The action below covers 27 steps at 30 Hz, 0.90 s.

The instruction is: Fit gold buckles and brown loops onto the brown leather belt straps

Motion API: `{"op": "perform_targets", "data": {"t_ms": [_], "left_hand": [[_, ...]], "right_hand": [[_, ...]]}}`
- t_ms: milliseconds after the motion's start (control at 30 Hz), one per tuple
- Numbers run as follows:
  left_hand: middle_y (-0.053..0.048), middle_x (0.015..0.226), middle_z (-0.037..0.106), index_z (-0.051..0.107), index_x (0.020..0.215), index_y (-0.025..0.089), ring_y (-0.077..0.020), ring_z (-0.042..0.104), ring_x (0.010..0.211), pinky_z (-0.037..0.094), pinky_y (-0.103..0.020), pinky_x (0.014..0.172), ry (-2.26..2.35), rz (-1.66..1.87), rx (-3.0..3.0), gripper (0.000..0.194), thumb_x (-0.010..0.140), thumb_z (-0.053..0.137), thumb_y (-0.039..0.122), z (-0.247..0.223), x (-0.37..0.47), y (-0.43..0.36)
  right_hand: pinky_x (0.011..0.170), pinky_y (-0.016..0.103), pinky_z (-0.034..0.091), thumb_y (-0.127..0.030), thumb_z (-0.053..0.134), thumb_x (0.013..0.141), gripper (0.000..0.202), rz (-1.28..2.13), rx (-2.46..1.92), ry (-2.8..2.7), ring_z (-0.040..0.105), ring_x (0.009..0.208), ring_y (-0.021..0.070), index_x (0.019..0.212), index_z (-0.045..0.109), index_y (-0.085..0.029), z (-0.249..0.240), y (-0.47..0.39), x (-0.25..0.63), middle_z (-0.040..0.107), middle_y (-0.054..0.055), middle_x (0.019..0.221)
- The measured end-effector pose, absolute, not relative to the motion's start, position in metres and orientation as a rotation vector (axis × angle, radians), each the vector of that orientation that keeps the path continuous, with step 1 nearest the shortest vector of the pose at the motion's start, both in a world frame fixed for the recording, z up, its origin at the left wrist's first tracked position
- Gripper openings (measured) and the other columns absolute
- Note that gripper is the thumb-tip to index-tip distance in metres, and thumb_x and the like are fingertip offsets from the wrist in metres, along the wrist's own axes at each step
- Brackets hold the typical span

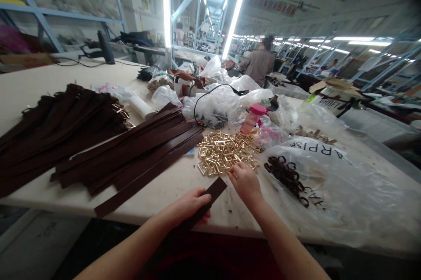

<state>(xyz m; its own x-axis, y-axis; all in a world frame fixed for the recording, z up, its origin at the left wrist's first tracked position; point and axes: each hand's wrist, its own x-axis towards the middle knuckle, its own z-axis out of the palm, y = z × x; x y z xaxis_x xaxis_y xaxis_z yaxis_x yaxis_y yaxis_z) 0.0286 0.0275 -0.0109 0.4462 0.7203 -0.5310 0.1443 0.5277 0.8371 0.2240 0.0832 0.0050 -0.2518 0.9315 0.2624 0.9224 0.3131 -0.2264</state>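
Observation:
My left hand (194, 205) grips a dark brown leather strap (217, 187), thumb on top, with the strap's end pointing up and right. At the near edge of a heap of gold metal buckles (223, 150), my right hand (242, 179) has its fingertips pinched together. Whether a buckle is between those fingertips is hard to make out. Left of the heap lies a stack of flat brown straps (138, 148). Farther left, a fanned pile of similar straps (62, 126) has gold pieces at its far end.
Small dark brown loops (286, 175) lie on a clear plastic bag (348, 188) at the right. Behind the buckles stand a pink-lidded jar (253, 118) and crumpled plastic bags (213, 104). An open cardboard box (335, 91) is at the back right. A person (261, 63) stands beyond the table.

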Motion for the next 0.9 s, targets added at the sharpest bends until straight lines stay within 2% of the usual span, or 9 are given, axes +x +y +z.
{"op": "perform_targets", "data": {"t_ms": [100, 233, 333, 500, 600, 700, 767, 900], "left_hand": [[0.002, 0.058, 0.058, 0.047, 0.089, 0.018, -0.0112, 0.054, 0.045, 0.041, -0.020, 0.044, 1.077, 0.467, 1.025, 0.025, 0.078, 0.044, 0.040, -0.010, 0.032, 0.027], [0.002, 0.058, 0.058, 0.048, 0.086, 0.017, -0.0109, 0.052, 0.046, 0.039, -0.020, 0.042, 1.002, 0.441, 1.126, 0.024, 0.077, 0.045, 0.038, -0.002, 0.031, 0.020], [0.002, 0.058, 0.057, 0.048, 0.085, 0.017, -0.0106, 0.051, 0.045, 0.039, -0.019, 0.042, 0.982, 0.410, 1.139, 0.022, 0.077, 0.044, 0.038, 0.002, 0.031, 0.015], [0.003, 0.054, 0.053, 0.048, 0.087, 0.017, -0.0101, 0.047, 0.042, 0.036, -0.019, 0.040, 0.994, 0.385, 1.155, 0.024, 0.078, 0.042, 0.039, 0.004, 0.034, 0.013], [0.003, 0.056, 0.053, 0.050, 0.090, 0.016, -0.0096, 0.047, 0.044, 0.036, -0.019, 0.041, 0.966, 0.423, 1.221, 0.030, 0.080, 0.042, 0.043, 0.008, 0.035, 0.014], [0.002, 0.058, 0.054, 0.051, 0.088, 0.015, -0.0101, 0.049, 0.047, 0.038, -0.019, 0.043, 0.986, 0.470, 1.271, 0.031, 0.080, 0.043, 0.044, 0.012, 0.037, 0.015], [0.002, 0.058, 0.054, 0.051, 0.088, 0.015, -0.0103, 0.049, 0.047, 0.038, -0.019, 0.043, 0.992, 0.484, 1.287, 0.031, 0.081, 0.043, 0.044, 0.013, 0.039, 0.015], [0.002, 0.057, 0.053, 0.052, 0.090, 0.015, -0.0094, 0.048, 0.047, 0.039, -0.018, 0.043, 0.963, 0.524, 1.268, 0.031, 0.081, 0.042, 0.043, 0.013, 0.042, 0.015]], "right_hand": [[0.071, 0.031, 0.040, -0.028, 0.050, 0.081, 0.014, 0.400, -1.546, -2.059, 0.054, 0.076, 0.0191, 0.072, 0.056, -0.019, 0.006, 0.061, 0.221, 0.059, 0.005, 0.077], [0.071, 0.031, 0.044, -0.036, 0.053, 0.079, 0.019, 1.027, -1.325, -1.653, 0.057, 0.080, 0.0186, 0.069, 0.051, -0.020, -0.002, 0.041, 0.219, 0.062, 0.005, 0.090], [0.072, 0.031, 0.044, -0.041, 0.059, 0.074, 0.025, 1.288, -1.206, -1.380, 0.057, 0.079, 0.0181, 0.066, 0.050, -0.019, -0.008, 0.033, 0.219, 0.063, 0.004, 0.087], [0.063, 0.027, 0.044, -0.041, 0.070, 0.065, 0.028, 1.483, -1.179, -1.121, 0.056, 0.070, 0.0150, 0.066, 0.053, -0.018, -0.010, 0.024, 0.211, 0.063, 0.002, 0.078], [0.060, 0.025, 0.043, -0.036, 0.075, 0.059, 0.032, 1.535, -1.159, -0.993, 0.057, 0.066, 0.0143, 0.079, 0.056, -0.020, -0.012, 0.019, 0.206, 0.064, -0.001, 0.073], [0.070, 0.030, 0.045, -0.041, 0.068, 0.068, 0.037, 1.622, -1.053, -0.736, 0.060, 0.079, 0.0171, 0.098, 0.054, -0.025, -0.017, 0.014, 0.202, 0.067, 0.001, 0.087], [0.074, 0.032, 0.044, -0.043, 0.064, 0.072, 0.035, 1.650, -1.046, -0.694, 0.060, 0.085, 0.0179, 0.100, 0.057, -0.024, -0.021, 0.011, 0.200, 0.067, 0.003, 0.094], [0.081, 0.034, 0.042, -0.040, 0.065, 0.071, 0.034, 1.667, -1.069, -0.819, 0.057, 0.092, 0.0205, 0.098, 0.063, -0.020, -0.022, 0.002, 0.193, 0.065, 0.006, 0.102]]}}
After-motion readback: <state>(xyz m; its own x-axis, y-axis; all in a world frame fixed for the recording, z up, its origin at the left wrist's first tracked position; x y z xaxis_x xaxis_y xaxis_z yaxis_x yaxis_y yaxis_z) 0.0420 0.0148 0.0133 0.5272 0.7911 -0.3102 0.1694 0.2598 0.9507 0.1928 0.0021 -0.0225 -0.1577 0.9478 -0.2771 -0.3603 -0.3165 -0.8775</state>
